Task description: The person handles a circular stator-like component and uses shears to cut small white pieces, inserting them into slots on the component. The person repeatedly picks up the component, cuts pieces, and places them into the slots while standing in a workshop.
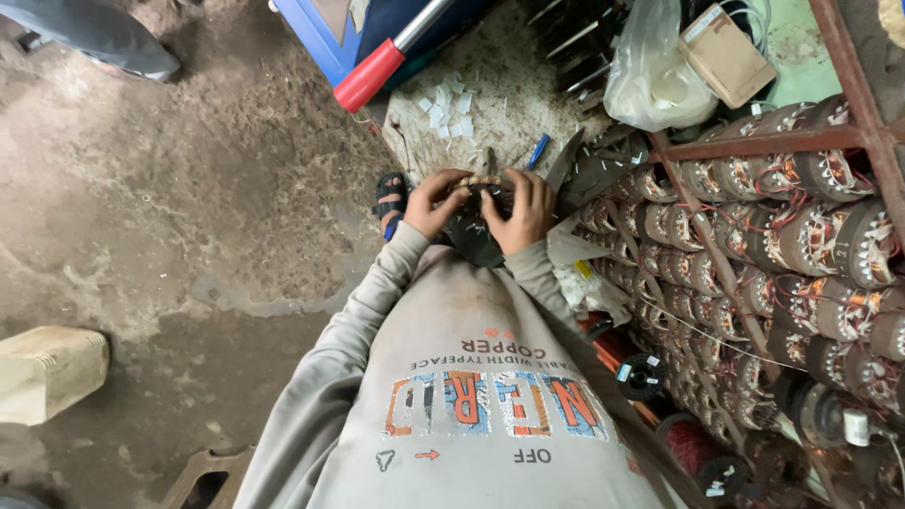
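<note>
Grey sweatshirt (pixel 462 377) with a printed chest fills the near part of our view, and past it our two hands meet over one dark round motor stator (pixel 476 231) held in front of the body, above the dirty floor (pixel 170 188). Our left hand (pixel 432 203) is closed around its left edge, and our right hand (pixel 523 209) grips the right side, fingers curled over the top where pale windings show. We judge the piece could slip and roll off, since only the hands carry it; thin wires could also snag or cut fingers pressing into the core. We count one sandalled foot (pixel 390 195) just beside the left hand, one red-handled tool (pixel 372 73) lying against a blue box, one blue pen-like stick (pixel 537 151), one clear plastic bag (pixel 655 71) and one tan block (pixel 47 372) at the left. Scattered white scraps (pixel 448 113) are too many and too small to count, as are the wound stators (pixel 782 226) stacked in rows on the right.
</note>
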